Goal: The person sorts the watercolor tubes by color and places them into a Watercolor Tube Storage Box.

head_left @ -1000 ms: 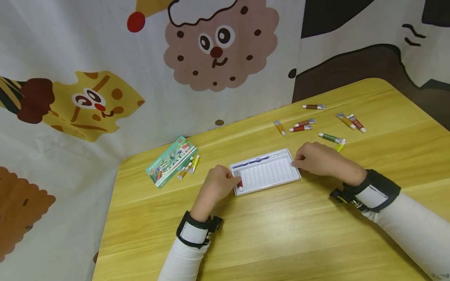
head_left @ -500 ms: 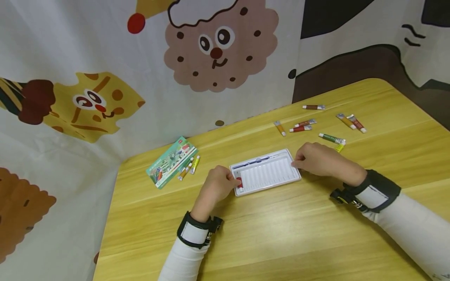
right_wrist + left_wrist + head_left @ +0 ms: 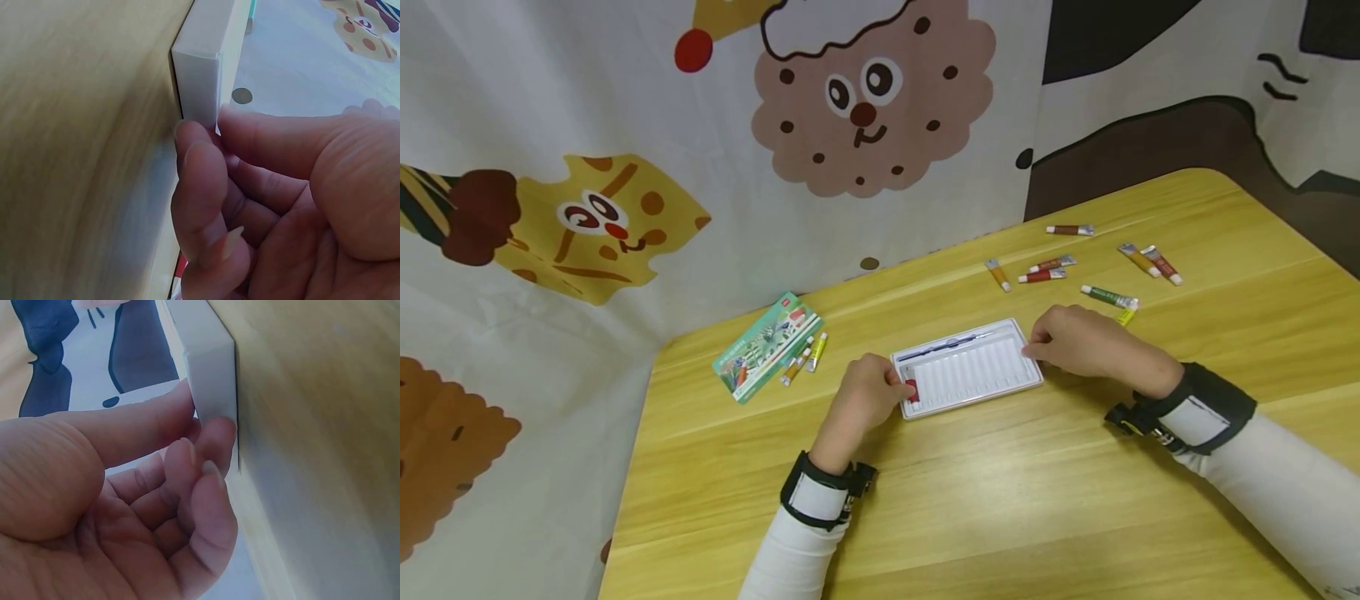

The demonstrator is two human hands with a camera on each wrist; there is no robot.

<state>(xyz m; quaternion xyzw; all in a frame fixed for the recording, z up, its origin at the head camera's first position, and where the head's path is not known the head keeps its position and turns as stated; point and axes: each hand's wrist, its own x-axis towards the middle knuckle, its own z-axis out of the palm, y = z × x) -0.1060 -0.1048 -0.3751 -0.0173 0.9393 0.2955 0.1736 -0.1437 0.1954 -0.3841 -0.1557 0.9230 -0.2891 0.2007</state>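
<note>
A shallow white box with a ribbed plastic tray (image 3: 970,375) lies flat on the table in the head view. A blue paintbrush (image 3: 947,345) lies along its far side, and a red paint tube (image 3: 912,393) sits at its left end. My left hand (image 3: 867,390) pinches the left end of the box between thumb and fingers, partly covering the red tube. At the opposite end, my right hand (image 3: 1075,340) pinches the right rim. Both wrist views show thumb above and fingers against the white box wall (image 3: 209,369), close to the tabletop.
Left of the box lie a green printed carton (image 3: 767,346) and two yellowish paint tubes (image 3: 817,352). Several more tubes are scattered to the back right, including a green tube (image 3: 1108,296) near the right hand. A patterned curtain (image 3: 715,250) hangs behind the table.
</note>
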